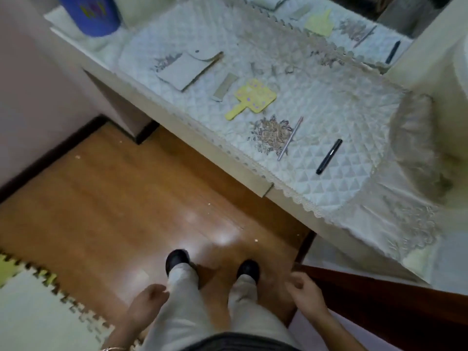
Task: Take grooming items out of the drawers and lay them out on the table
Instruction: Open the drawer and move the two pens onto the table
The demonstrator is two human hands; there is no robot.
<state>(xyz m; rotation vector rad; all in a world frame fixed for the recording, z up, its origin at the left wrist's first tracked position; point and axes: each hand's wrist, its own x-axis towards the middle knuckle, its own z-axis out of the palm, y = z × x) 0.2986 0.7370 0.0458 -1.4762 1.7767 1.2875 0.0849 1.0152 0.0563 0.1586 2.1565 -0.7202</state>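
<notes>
The floor [114, 198] was glossy orange-brown wood, with pale glare [222, 239] near its middle and a few light specks. A pinkish wall [30, 97] stood at the left, with dark skirting [50, 153] along its foot. A white surface [228, 164] ran slantwise across the view, covered by a quilted white cloth [329, 110] with a lace edge and grey floral embroidery. A mirror [291, 24] rose behind it. A pale foam mat [38, 312] with a toothed edge lay at lower left, and dark red-brown wood [379, 295] showed at lower right.
</notes>
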